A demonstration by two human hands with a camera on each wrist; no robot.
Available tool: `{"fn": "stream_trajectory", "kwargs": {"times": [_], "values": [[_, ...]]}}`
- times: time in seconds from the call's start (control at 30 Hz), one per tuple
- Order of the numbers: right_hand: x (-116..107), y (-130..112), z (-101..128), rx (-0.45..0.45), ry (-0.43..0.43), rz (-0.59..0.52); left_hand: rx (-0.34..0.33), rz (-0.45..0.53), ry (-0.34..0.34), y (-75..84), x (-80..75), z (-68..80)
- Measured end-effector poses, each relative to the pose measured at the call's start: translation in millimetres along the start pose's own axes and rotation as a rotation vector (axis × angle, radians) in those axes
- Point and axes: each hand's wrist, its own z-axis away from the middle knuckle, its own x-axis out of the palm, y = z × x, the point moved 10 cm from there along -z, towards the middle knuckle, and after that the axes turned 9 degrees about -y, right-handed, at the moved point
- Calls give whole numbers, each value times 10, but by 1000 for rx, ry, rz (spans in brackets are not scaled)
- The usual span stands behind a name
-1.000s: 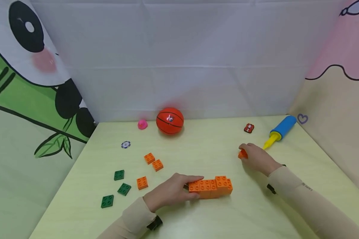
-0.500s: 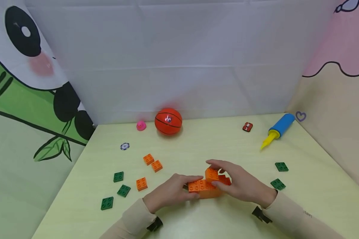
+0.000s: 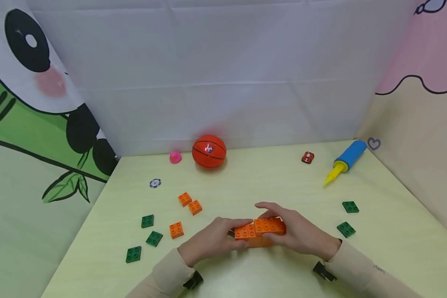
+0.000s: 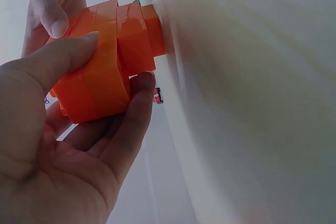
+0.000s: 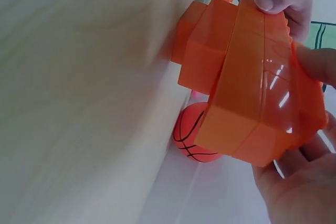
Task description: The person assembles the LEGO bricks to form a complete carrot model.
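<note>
One glossy orange stack [image 3: 270, 226] is pinched at its left end by the left hand [image 3: 215, 238], right end by the right hand [image 3: 297, 231], at the table's front [image 3: 253, 273]. Three orange bricks [image 3: 176, 230] and five green bricks [image 3: 133, 254], squarish, studded, are scattered loose.

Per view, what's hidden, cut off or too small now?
Lower right of orange stack: head view, behind right hand.
Right side of basketball: right wrist view, behind orange stack.
Marking on chip: head view, too small.
Lettering on right sleeve: head view, too small.
Left sleeve: head view, cut by bottom edge.
</note>
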Motion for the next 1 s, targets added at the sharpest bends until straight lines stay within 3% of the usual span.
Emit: {"fn": "stream_trajectory", "kwargs": {"times": [0.47, 0.6, 0.7, 0.9, 1.0], "values": [[20, 89, -15, 3, 9, -36, -3, -25, 3, 16, -20, -2], [46, 126, -21, 33, -4, -34, -45, -77, 3, -29, -67, 60], [71, 178, -14, 78, -35, -19, -113, -139, 41, -105, -206, 224], [40, 238, 3, 110, -56, 17, -337, -333, 244, -452, -696, 778], [31, 248, 8, 118, -66, 18, -459, -381, 243, -699, -807, 975]]}}
